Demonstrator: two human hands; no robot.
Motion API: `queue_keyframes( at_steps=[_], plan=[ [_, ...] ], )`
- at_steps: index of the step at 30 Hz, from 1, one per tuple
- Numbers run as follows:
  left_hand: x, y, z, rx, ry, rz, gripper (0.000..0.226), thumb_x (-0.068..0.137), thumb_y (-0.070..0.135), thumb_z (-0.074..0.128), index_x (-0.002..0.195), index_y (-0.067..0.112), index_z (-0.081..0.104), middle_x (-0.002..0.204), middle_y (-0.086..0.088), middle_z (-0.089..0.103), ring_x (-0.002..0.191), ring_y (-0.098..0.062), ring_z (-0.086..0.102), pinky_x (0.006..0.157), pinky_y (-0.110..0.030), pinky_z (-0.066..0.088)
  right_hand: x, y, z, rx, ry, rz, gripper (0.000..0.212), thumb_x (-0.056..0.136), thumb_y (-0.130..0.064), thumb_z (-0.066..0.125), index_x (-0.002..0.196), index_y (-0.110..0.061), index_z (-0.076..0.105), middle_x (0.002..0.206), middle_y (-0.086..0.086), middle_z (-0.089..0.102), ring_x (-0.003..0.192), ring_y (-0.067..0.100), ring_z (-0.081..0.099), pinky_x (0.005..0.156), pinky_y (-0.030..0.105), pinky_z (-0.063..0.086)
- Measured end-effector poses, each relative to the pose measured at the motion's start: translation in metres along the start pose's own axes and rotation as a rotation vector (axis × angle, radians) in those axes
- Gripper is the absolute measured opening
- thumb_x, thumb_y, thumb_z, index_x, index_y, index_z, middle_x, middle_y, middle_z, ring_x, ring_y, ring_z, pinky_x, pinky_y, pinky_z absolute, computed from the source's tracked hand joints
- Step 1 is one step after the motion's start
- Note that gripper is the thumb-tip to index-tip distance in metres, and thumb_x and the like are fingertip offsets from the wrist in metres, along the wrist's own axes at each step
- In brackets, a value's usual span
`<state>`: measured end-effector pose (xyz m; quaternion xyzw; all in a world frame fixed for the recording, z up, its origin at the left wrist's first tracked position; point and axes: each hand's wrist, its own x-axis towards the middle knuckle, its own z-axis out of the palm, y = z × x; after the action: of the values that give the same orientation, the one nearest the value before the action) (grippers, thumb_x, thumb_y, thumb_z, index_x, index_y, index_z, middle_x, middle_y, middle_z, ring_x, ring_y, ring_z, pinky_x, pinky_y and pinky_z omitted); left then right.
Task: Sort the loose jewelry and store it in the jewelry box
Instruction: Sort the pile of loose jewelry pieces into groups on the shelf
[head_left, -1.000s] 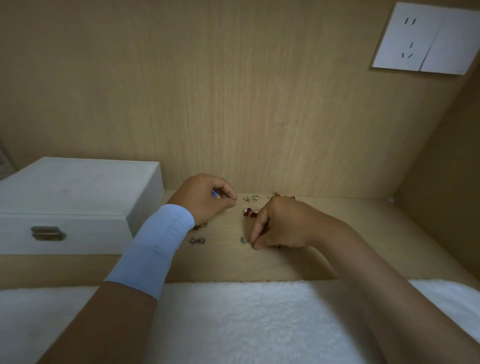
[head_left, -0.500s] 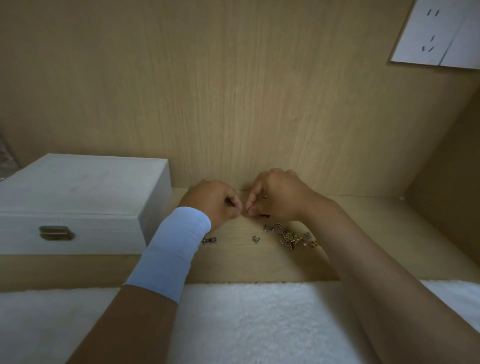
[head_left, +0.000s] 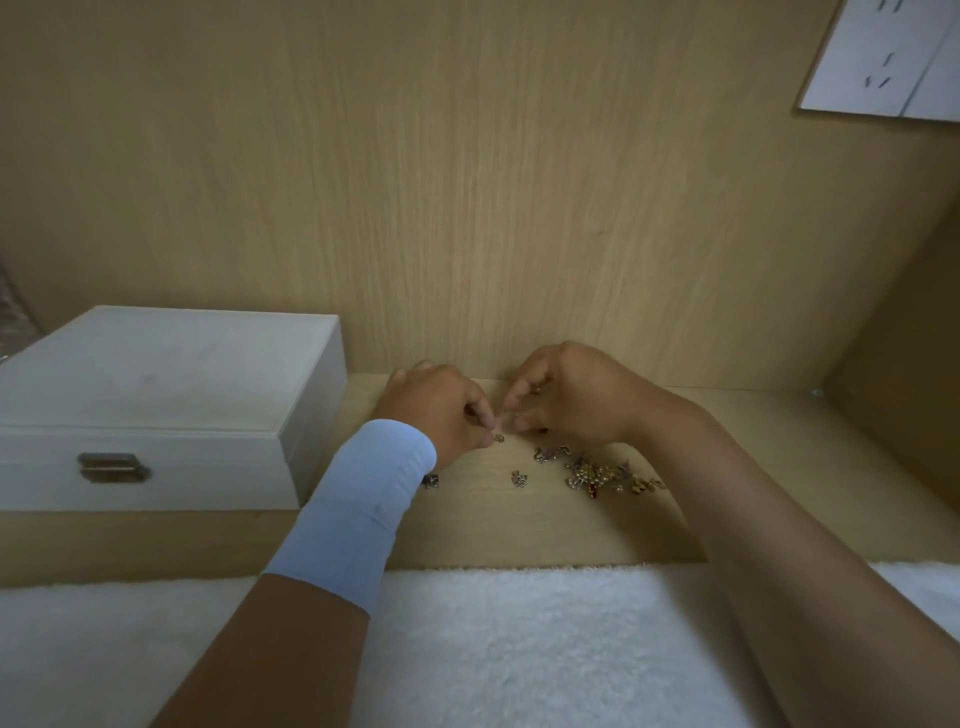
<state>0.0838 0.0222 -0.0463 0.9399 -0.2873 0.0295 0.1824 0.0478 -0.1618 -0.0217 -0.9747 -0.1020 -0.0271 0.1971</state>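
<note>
Jewelry pieces (head_left: 602, 475) lay loose on the wooden shelf (head_left: 769, 457), to the right of the closed jewelry box (head_left: 156, 395) and apart from it. They looked tiny, light, stiff and likely to tangle, best pinched singly with the fingertips. The left hand (head_left: 441, 410) and right hand (head_left: 566, 400) were knuckles-up with fingers curled, their tips nearly meeting above one small piece (head_left: 498, 439). Whether either hand pinched anything was too small to tell.

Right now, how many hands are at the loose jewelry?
2. The left hand, with a blue wristband, is nearer the jewelry box; the right hand is behind the jewelry pile.
</note>
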Motion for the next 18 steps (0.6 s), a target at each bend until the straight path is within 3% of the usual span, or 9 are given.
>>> queue_keyframes(
  at_steps=[3, 6, 10, 13, 18],
  plan=[
    [0.000, 0.001, -0.008, -0.122, -0.008, -0.012, 0.008, 0.079, 0.034, 0.076, 0.084, 0.037, 0.071, 0.087, 0.021, 0.057, 0.104, -0.010, 0.052, 0.101, -0.032, 0.037, -0.013, 0.006, -0.018, 0.030, -0.017, 0.050, 0.017, 0.081, -0.023, 0.081, 0.079, -0.039, 0.074, 0.079, -0.023, 0.068, 0.073, -0.010, 0.059, 0.073, 0.014, 0.043],
    [0.002, 0.008, -0.016, -0.210, 0.017, 0.000, 0.009, 0.080, 0.030, 0.076, 0.082, 0.037, 0.071, 0.084, 0.023, 0.057, 0.082, 0.001, 0.052, 0.086, -0.027, 0.042, -0.027, 0.011, -0.021, 0.027, -0.098, 0.097, 0.010, 0.081, -0.025, 0.082, 0.083, -0.034, 0.078, 0.067, -0.032, 0.065, 0.064, -0.017, 0.057, 0.057, 0.003, 0.037],
    [0.000, 0.024, -0.010, -0.241, -0.015, 0.047, 0.008, 0.081, 0.028, 0.075, 0.084, 0.035, 0.073, 0.089, 0.019, 0.064, 0.074, 0.005, 0.053, 0.076, -0.020, 0.043, -0.031, 0.014, -0.015, 0.006, -0.110, 0.109, 0.015, 0.076, -0.026, 0.085, 0.088, -0.034, 0.080, 0.084, -0.019, 0.073, 0.078, -0.009, 0.063, 0.069, 0.010, 0.043],
    [-0.002, 0.030, -0.006, -0.234, -0.090, 0.060, 0.009, 0.083, 0.026, 0.071, 0.088, 0.032, 0.074, 0.089, 0.018, 0.066, 0.068, 0.007, 0.054, 0.064, -0.009, 0.037, -0.030, 0.016, -0.012, 0.042, -0.106, 0.107, 0.012, 0.076, -0.024, 0.085, 0.085, -0.031, 0.081, 0.075, -0.021, 0.072, 0.072, -0.010, 0.063, 0.068, 0.011, 0.044],
    [-0.001, 0.031, -0.019, -0.170, -0.184, 0.055, 0.025, 0.089, 0.017, 0.060, 0.089, 0.038, 0.074, 0.086, 0.021, 0.068, 0.070, 0.004, 0.057, 0.074, -0.018, 0.047, -0.031, 0.021, -0.014, 0.217, -0.081, 0.122, 0.008, 0.084, -0.017, 0.077, 0.081, -0.024, 0.079, 0.068, -0.016, 0.072, 0.062, -0.006, 0.063, 0.065, 0.020, 0.050]
  ],
)
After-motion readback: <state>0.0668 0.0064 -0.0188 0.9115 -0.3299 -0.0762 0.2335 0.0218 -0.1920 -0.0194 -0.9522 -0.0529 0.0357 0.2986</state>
